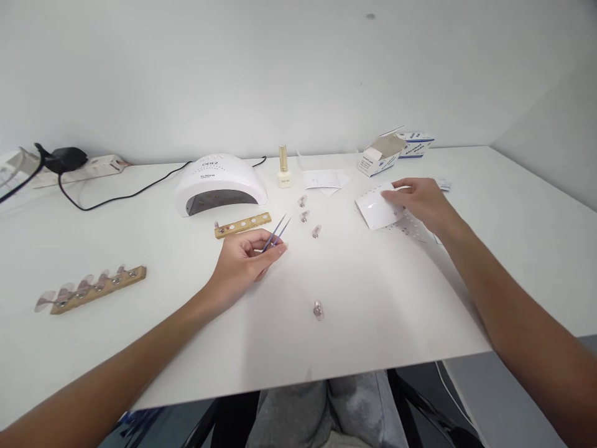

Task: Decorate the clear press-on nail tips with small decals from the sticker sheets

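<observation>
My left hand [247, 258] is closed around blue tweezers [276, 233], whose two tips stand apart and point up and away. In my right hand [415, 202], a small white sheet [380, 205] is pinched between thumb and fingers and lifted at an angle. Beneath it lies a clear sheet [410, 227] with small dots. Between the hands, loose pinkish false nail tips rest on the table, one of them [316, 231] near the tweezers and another [318, 310] closer to the front edge. A wooden nail stand [245, 224] with one tip at its left end lies behind my left hand.
A white nail lamp [219, 183] and a polish bottle [284, 171] stand at the back. Farther right are an opened box [381, 154] and papers [325, 180]. Another wooden stand [100, 289] bears several nail tips at left. A black cable [125, 198] runs behind.
</observation>
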### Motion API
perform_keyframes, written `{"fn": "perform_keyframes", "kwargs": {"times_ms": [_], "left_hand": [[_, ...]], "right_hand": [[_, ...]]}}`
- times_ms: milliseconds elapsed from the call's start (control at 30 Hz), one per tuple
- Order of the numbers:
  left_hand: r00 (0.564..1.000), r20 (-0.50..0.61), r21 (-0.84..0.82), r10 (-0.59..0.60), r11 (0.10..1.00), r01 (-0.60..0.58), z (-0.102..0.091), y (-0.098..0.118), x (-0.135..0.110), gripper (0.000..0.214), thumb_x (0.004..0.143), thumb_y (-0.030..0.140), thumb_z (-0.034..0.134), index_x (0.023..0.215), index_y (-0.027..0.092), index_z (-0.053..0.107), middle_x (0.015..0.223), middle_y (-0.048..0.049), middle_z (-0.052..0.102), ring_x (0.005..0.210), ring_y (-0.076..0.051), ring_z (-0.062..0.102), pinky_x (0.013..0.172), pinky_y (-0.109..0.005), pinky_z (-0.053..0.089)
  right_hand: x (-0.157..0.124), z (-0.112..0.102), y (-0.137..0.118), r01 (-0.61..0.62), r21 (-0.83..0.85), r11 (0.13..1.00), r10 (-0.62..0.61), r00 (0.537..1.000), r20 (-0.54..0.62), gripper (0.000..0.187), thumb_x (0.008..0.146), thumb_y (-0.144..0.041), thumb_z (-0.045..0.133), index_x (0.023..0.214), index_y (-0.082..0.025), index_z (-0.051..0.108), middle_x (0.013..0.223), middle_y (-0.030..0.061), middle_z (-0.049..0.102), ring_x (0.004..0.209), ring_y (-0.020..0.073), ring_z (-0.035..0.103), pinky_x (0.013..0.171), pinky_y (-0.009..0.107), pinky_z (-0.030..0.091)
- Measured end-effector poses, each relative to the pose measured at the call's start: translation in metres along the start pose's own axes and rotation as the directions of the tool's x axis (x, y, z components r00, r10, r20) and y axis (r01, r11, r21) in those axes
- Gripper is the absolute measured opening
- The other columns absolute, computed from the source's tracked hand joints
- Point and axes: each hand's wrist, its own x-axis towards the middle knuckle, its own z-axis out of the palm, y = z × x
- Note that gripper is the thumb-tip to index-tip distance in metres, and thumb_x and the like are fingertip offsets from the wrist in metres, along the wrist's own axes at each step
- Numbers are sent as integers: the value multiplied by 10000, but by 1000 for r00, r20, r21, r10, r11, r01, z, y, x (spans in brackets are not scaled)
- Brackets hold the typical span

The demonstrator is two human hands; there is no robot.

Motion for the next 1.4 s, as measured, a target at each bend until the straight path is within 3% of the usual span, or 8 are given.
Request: {"fn": "perform_keyframes", "kwargs": {"times_ms": [167,367,600,700,967,1167,1267,1400], "left_hand": [[1000,22,-10,1,1000,-1,-1,0,-1,202,771,357,667,759,164,611,492,68,385,402,-22,269,389,-172,200],[1000,3,28,-20,999,20,-1,2,0,217,777,371,656,738,164,600,447,77,329,400,-25,242,391,-170,174],[999,-18,62,-47,997,48,-1,4,1,238,752,392,671,744,166,598,456,69,352,409,-36,252,400,-182,188],[998,-17,55,-54,997,55,-1,4,0,244,733,391,689,743,167,595,445,75,327,414,-42,244,410,-190,186],[998,8,57,-67,996,66,-2,3,1,255,752,412,660,737,170,579,446,80,310,415,-38,219,413,-188,160],[998,31,24,-58,998,57,-2,5,0,249,764,403,651,746,166,576,459,80,311,413,-35,234,408,-185,187],[997,57,4,-48,999,48,-3,5,-2,239,769,393,641,752,164,573,468,78,320,407,-36,224,402,-194,188],[996,76,-9,-42,999,43,-3,6,-1,236,767,389,634,757,164,563,502,68,364,409,-39,224,403,-205,191]], "right_hand": [[3,-5,2,57,-179,982,-61,998,-13,376,677,-451,707,989,-243,676,864,73,694,767,251,615,710,419,473],[11,-28,3,77,-229,970,-88,995,-37,366,736,-429,642,1042,-231,659,968,93,677,765,226,615,690,395,473],[1,-31,-6,140,-135,981,-107,968,227,252,738,-264,641,972,-180,679,691,36,676,600,148,588,645,329,495],[-1,-32,-11,162,-110,981,-127,953,273,215,760,-267,620,940,-171,689,693,44,685,592,143,596,642,325,505],[11,-48,2,174,-195,965,-167,985,54,249,791,-322,561,937,-157,678,795,82,701,626,165,606,611,347,496],[12,-24,-6,297,-273,915,-303,953,22,326,819,-356,527,1059,-166,641,971,103,680,913,230,612,789,395,471],[17,-1,-27,431,-290,854,-405,902,147,345,831,-335,534,1129,-180,614,1083,98,657,1001,232,590,874,385,444],[35,40,-59,593,-286,753,-483,793,371,334,825,-312,591,1132,-186,624,1189,89,623,1149,253,517,983,376,386]]}}
